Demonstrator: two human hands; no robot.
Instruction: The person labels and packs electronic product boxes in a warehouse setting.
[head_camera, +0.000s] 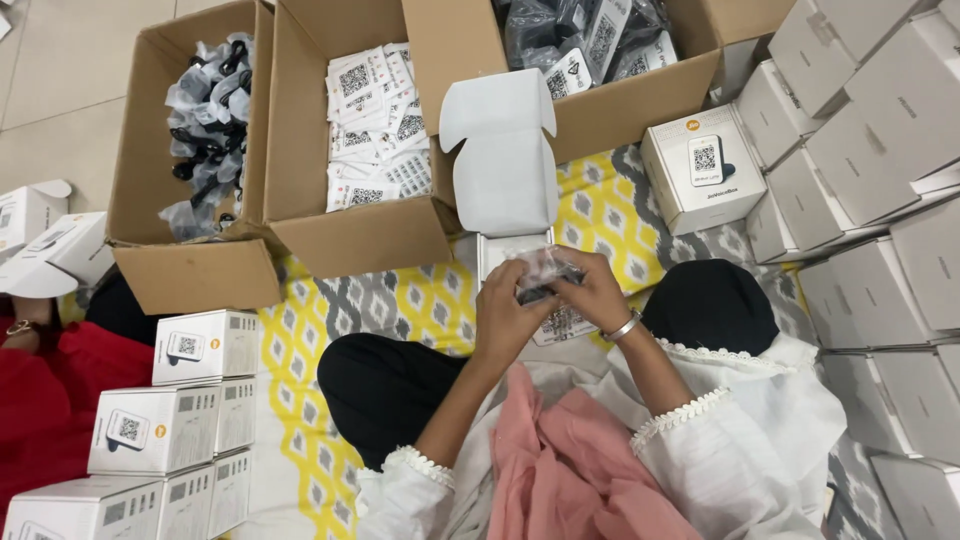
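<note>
My left hand (508, 312) and my right hand (592, 290) meet over my lap, both gripping a small black item in a clear plastic bag (545, 272). They hover just above an open white box (505, 245) whose lid (503, 150) stands upright behind it. A printed card (560, 325) lies under my hands. A metal bangle sits on my right wrist.
Three cardboard cartons stand ahead: one of bagged black cables (208, 120), one of white printed packets (375, 125), one of bagged dark items (590, 40). Closed white boxes are stacked at left (165, 425) and right (880, 170). A person in red (50, 390) sits at left.
</note>
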